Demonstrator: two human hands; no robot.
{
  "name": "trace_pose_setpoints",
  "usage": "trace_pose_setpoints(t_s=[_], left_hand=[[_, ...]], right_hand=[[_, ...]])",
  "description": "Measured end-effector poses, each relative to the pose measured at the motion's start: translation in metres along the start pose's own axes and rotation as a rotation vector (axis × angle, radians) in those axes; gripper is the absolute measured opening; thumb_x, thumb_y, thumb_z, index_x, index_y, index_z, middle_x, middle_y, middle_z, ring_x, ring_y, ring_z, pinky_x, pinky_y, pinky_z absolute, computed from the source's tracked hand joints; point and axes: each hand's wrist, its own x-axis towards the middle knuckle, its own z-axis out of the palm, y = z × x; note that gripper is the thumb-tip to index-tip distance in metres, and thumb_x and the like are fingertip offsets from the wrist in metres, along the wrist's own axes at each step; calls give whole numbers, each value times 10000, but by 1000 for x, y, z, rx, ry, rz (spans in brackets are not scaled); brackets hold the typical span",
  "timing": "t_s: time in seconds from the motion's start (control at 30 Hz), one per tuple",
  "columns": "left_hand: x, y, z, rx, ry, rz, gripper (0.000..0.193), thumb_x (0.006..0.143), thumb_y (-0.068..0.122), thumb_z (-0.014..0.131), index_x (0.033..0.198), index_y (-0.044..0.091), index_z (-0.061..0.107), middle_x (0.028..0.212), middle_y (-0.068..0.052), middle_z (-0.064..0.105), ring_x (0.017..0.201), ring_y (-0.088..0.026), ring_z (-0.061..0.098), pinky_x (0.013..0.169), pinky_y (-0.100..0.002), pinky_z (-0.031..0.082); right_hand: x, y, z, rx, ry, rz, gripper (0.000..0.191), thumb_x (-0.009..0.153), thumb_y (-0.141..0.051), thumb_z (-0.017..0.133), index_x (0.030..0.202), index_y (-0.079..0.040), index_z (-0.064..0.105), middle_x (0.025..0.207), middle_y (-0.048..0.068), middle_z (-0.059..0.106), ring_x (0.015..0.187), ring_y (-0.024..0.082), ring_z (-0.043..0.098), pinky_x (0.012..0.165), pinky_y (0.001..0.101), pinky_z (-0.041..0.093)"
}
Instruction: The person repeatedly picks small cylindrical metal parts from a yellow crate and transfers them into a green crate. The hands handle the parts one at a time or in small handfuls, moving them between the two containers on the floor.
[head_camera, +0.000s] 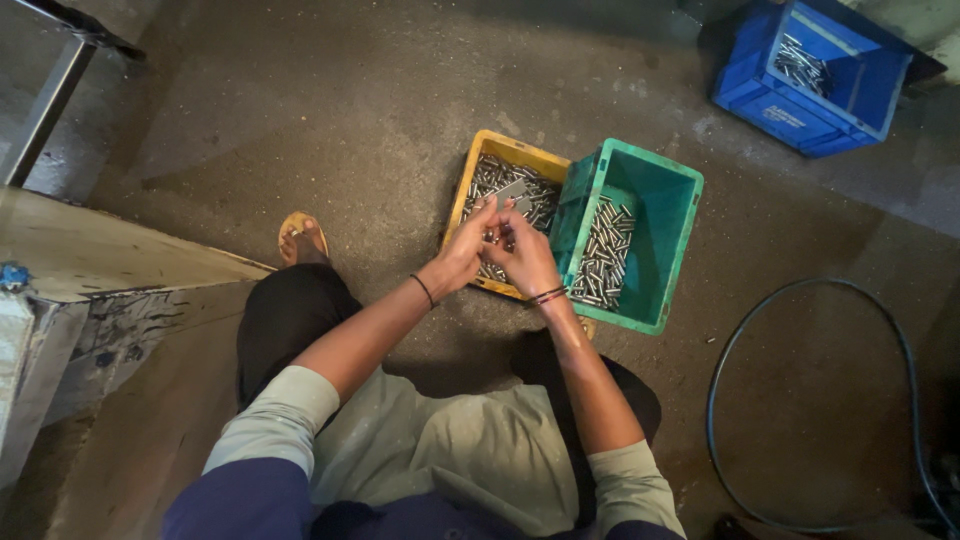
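Note:
A yellow crate (470, 170) full of small silver metal pins stands on the floor in front of me. A green crate (660, 250) leans against its right side, with several of the same pins piled at its left end. My left hand (466, 246) and my right hand (524, 256) meet over the yellow crate. Both close around small pins, and the left one's fingers reach up to a flat grey metal piece (512, 190) lying on the pins.
A blue crate (800, 110) with metal pins stands at the back right. A black hose (800, 400) loops on the concrete floor at the right. A worn metal bench (90, 260) is at my left, and my sandalled foot (300, 240) rests beside it.

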Motion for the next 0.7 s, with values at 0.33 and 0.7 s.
trace_pose_setpoints(t_s=[0.33,0.7], left_hand=[[-9,5,5,163,94,-78,602,1031,545,343,1476,165,483,1239,-101,653,1278,-233,539,1199,-586,149],[-4,28,-2,-32,214,94,554,998,625,446,1135,106,585,914,13,577,853,-136,659,733,-352,604]], right_hand=[[0,8,10,-8,57,-128,301,906,-118,720,1177,-66,601,1152,163,732,1040,273,743,874,395,642],[-8,-9,-60,768,63,25,258,955,-52,701,1209,-15,677,1006,83,730,897,149,718,813,282,630]])
